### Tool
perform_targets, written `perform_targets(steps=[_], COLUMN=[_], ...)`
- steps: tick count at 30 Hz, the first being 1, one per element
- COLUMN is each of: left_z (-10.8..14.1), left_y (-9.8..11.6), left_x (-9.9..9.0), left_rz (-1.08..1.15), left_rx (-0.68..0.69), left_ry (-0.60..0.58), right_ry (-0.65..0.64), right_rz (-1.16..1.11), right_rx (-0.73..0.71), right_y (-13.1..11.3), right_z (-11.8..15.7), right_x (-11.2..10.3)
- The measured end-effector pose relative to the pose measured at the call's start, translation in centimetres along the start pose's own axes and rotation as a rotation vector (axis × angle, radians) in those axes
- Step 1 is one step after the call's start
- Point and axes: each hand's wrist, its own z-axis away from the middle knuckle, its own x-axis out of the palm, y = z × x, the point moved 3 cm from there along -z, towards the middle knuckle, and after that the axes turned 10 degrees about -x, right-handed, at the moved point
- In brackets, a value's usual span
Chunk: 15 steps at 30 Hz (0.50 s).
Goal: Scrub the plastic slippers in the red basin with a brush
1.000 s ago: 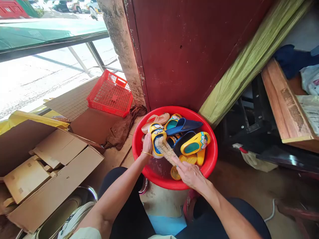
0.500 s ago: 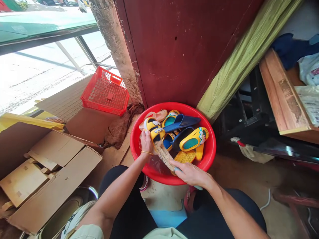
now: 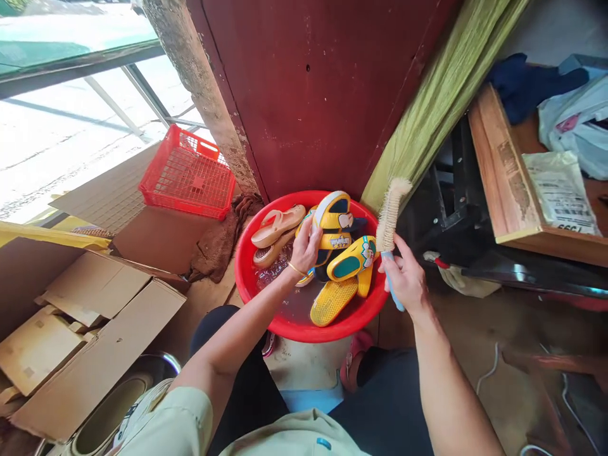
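A round red basin [image 3: 241,266] holds soapy water and several sandals. My left hand [image 3: 305,248] is closed on a yellow sandal with a white rim [image 3: 327,218], raised over the basin's middle. At the basin's right edge, my right hand [image 3: 405,272] grips the blue handle of a brush [image 3: 389,218], whose pale bristles point up. Beige sandals [image 3: 280,227] lie at the left inside the basin. A yellow slipper with a teal inside [image 3: 346,267] rests right of centre, and a yellow sole [image 3: 332,303] faces up near the front.
Open cardboard boxes [image 3: 99,354] stand at the left, with a red plastic crate [image 3: 187,180] behind them. A dark red panel [image 3: 304,101] rises behind the basin. A green curtain [image 3: 427,107] and a wooden drawer [image 3: 510,180] are at the right.
My right hand has lifted the brush away from the sandal, up and to the right. My left hand has raised the yellow sandal and moved it right. The view has shifted slightly.
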Motion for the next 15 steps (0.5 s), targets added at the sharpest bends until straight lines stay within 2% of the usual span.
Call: perform_targets(steps=[3, 5, 6, 8, 11, 13, 15], left_z=[-3.2, -3.3, -2.8, -0.9, 1.6, 1.8, 0.8], left_y=[-1.3, -2.4, -2.8, -3.6, -4.9, -6.0, -7.1], left_x=[4.0, 4.5, 4.0, 1.9, -3.1, -6.9, -10.1], left_rz=[0.074, -0.04, -0.113, -0.251, -0.492, -0.665, -0.753], left_rx=[-0.11, -0.138, -0.13, -0.086, -0.074, -0.161, -0.253], left_ry=[-0.128, -0.094, -0.059, -0.048, -0.095, -0.033, 0.056], right_ry=[-0.053, -0.175, -0.256, -0.413, -0.565, -0.61, -0.632], right_rz=[0.2, 0.354, 0.424, 0.536, 0.618, 0.647, 0.673], right_rx=[-0.065, -0.074, -0.062, -0.015, 0.066, 0.112, 0.149], right_y=[0.6, 1.0, 1.2, 1.4, 1.2, 1.0, 1.0], right_z=[-0.3, -0.5, -0.5, -0.7, -1.0, -1.3, -1.5], right_x=[1.1, 2.4, 3.0, 4.2, 5.2, 5.5, 6.0])
